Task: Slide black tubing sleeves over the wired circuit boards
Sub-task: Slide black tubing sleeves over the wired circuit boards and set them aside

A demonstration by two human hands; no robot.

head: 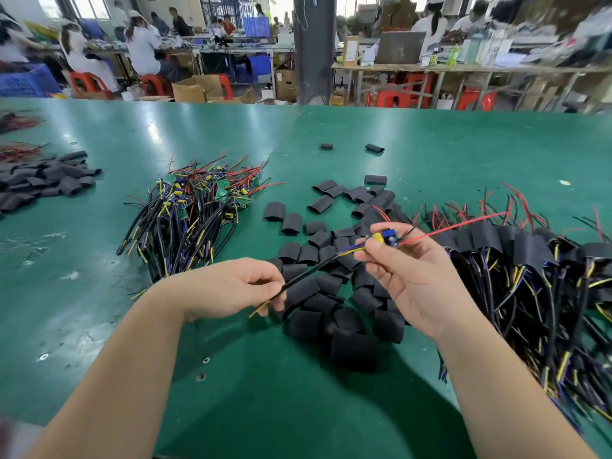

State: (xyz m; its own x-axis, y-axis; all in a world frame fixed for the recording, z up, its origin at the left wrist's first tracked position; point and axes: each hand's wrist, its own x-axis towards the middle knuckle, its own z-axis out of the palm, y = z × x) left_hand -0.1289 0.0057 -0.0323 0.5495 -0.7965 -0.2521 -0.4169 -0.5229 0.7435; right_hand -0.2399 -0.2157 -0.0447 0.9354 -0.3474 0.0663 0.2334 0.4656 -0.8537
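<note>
Head view, held board: one wired circuit board, with no sleeve on it, is held above the loose sleeves at centre frame.
Right hand: thumb and fingertips pinch the board end, with the other fingers loosely curled.
Left hand: thumb and forefinger pinch the black lead near its yellow-tipped end, so the lead runs as a straight diagonal.
Done, as judged: the sleeved boards heaped at right frame suggest many units are finished.
Left, as judged: the bare boards at left of centre are a large heap, so the task looks roughly midway. The held unit has not yet been sleeved.
Loose sleeves: short, flattened tube sections in matte black that look soft-walled, scattered and overlapping at centre.
Spare sleeves: a second heap at the left edge.
Board: small and green, with blue and yellow components. A thin red wire trails from it to the right.
Leads: glossy black insulation with yellow and blue cores showing.
Tabletop: smooth green mat, slightly glossy and scuffed.
</note>
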